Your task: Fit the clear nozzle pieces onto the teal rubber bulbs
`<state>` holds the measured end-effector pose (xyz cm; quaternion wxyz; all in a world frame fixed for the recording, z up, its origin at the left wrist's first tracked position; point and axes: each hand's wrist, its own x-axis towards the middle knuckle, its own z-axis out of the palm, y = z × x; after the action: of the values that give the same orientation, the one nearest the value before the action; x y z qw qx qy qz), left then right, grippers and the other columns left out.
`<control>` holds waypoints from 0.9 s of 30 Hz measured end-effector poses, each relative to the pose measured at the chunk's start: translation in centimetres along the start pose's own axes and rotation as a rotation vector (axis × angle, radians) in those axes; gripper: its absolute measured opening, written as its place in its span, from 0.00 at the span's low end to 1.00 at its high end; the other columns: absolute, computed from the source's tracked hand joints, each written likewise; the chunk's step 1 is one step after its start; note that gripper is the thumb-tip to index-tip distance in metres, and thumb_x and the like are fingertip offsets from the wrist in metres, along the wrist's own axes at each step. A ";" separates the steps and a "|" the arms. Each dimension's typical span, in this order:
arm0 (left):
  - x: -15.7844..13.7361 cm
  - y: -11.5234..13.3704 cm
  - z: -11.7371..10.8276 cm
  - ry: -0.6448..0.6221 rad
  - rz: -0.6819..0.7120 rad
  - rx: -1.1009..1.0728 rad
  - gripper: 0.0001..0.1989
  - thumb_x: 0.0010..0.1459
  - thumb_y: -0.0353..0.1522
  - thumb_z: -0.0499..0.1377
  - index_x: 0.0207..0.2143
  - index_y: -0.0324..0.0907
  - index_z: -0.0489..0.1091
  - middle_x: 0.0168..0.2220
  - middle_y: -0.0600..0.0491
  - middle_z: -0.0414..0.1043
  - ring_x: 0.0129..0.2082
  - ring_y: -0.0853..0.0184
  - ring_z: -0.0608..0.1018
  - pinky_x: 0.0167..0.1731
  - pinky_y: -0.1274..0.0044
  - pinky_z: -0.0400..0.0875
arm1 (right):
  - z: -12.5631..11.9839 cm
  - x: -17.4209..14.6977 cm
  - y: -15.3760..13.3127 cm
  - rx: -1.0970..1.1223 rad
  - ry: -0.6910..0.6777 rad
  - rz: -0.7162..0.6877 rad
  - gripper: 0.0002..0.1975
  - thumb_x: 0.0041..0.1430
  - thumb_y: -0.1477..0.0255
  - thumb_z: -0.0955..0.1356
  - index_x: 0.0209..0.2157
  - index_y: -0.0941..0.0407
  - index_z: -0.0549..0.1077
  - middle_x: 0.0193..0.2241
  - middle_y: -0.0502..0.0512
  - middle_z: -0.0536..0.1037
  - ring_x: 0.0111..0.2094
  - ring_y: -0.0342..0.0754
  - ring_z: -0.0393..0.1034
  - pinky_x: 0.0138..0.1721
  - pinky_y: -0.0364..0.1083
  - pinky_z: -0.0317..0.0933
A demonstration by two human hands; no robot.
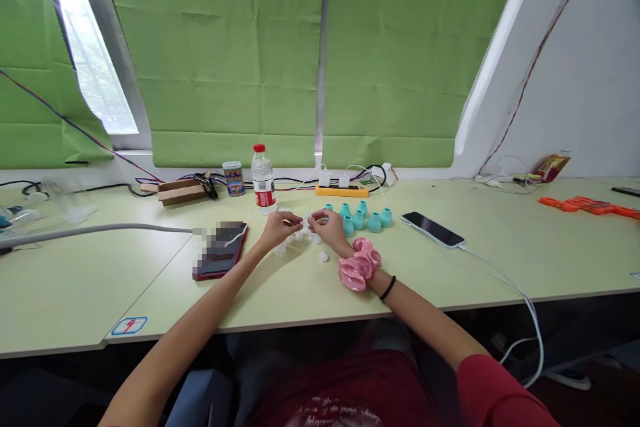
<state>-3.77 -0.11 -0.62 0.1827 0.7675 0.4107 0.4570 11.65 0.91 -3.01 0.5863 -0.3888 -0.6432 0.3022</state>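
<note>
My left hand [280,227] and my right hand [327,227] meet above the table with fingertips pinched close together. Between them shows a small translucent white piece [307,221], touched from both sides; its exact shape is too small to make out. Several similar white pieces lie loosely beneath and in front of my hands, and a single white piece [323,257] sits apart, nearer to me. Just beyond and right of my right hand stand several turquoise vase-shaped pieces [374,222] with open necks, some partly hidden by that hand. A pink scrunchie [359,265] circles my right wrist.
Behind my hands stand a plastic bottle [264,183], a can [233,179] and a yellow power strip [341,191]. A phone in a red case [220,265] lies left; a cabled white phone [433,229] lies right. Orange scissors-like tools [590,205] are far right.
</note>
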 end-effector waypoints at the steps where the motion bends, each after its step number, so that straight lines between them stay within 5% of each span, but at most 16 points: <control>1: 0.0 0.0 0.0 0.000 0.001 -0.001 0.09 0.42 0.32 0.60 0.27 0.34 0.73 0.27 0.48 0.74 0.27 0.66 0.74 0.28 0.77 0.71 | 0.0 0.0 0.0 -0.008 0.001 -0.009 0.10 0.44 0.67 0.66 0.26 0.59 0.67 0.24 0.53 0.72 0.21 0.45 0.70 0.22 0.43 0.67; 19: 0.0 0.0 0.1 0.005 0.192 0.256 0.12 0.50 0.33 0.55 0.35 0.37 0.73 0.22 0.50 0.71 0.21 0.71 0.69 0.23 0.79 0.63 | 0.0 -0.2 -0.5 -0.024 0.075 -0.053 0.10 0.44 0.66 0.66 0.25 0.59 0.69 0.23 0.55 0.73 0.21 0.46 0.70 0.23 0.43 0.67; 27: -0.5 0.1 0.6 0.023 0.354 0.414 0.17 0.49 0.34 0.56 0.43 0.39 0.68 0.35 0.45 0.71 0.36 0.62 0.69 0.36 0.72 0.63 | -0.1 -0.4 -1.3 0.043 0.120 -0.005 0.12 0.44 0.64 0.66 0.25 0.60 0.68 0.23 0.54 0.73 0.19 0.47 0.70 0.19 0.43 0.67</control>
<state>-3.31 -0.48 -1.11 -0.0655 0.8433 0.3567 0.3967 11.54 -0.12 -2.14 0.6327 -0.3919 -0.6014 0.2906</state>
